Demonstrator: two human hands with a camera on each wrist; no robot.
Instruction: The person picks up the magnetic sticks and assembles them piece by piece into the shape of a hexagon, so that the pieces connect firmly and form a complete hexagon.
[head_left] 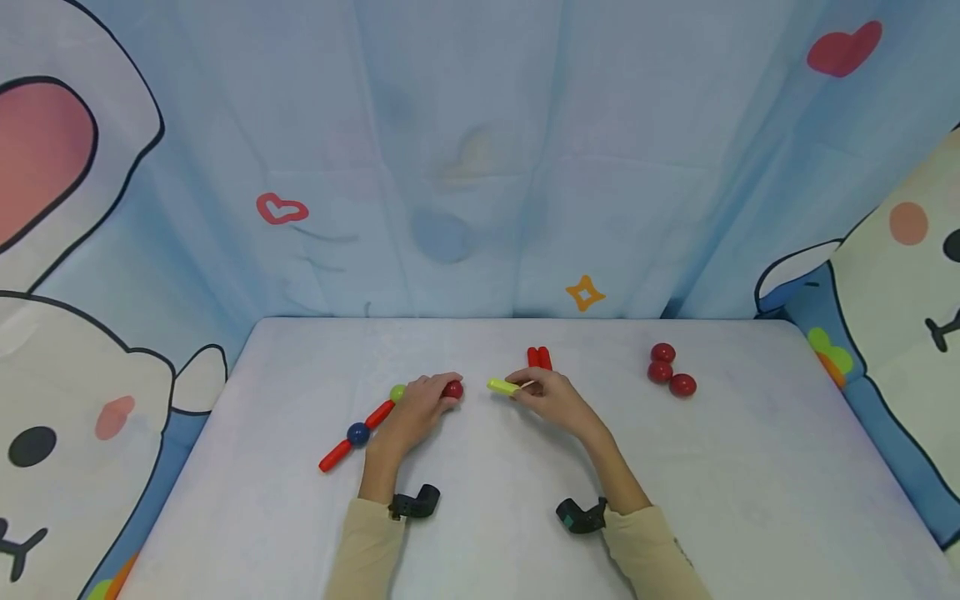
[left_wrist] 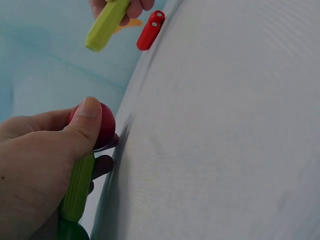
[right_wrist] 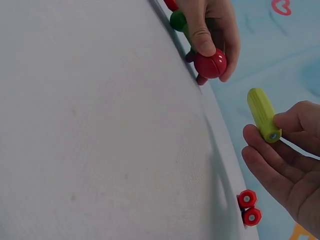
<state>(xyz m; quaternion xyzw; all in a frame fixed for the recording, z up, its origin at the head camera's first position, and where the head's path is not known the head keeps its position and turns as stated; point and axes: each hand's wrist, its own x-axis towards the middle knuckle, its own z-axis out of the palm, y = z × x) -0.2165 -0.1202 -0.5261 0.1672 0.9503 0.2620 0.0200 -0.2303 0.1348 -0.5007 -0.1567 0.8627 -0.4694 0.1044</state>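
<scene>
My left hand (head_left: 418, 410) grips a red ball (head_left: 453, 389) between thumb and fingers. That ball sits at the end of a joined chain: a green rod (left_wrist: 79, 190) under the hand, a green ball (head_left: 398, 392), a red rod (head_left: 379, 414), a blue ball (head_left: 358, 433) and another red rod (head_left: 334, 456). To the right, my right hand (head_left: 561, 407) pinches a yellow-green ribbed rod (head_left: 502, 387) by one end. Its free end points toward the red ball, with a gap between them. A small metal dot shows on the rod's near end in the right wrist view.
Two red rods (head_left: 538, 358) lie side by side just beyond my right hand. Farther right, three red balls (head_left: 661, 372) sit in a cluster on the white table (head_left: 750, 483). A blue printed curtain (head_left: 480, 167) hangs behind the table's back edge.
</scene>
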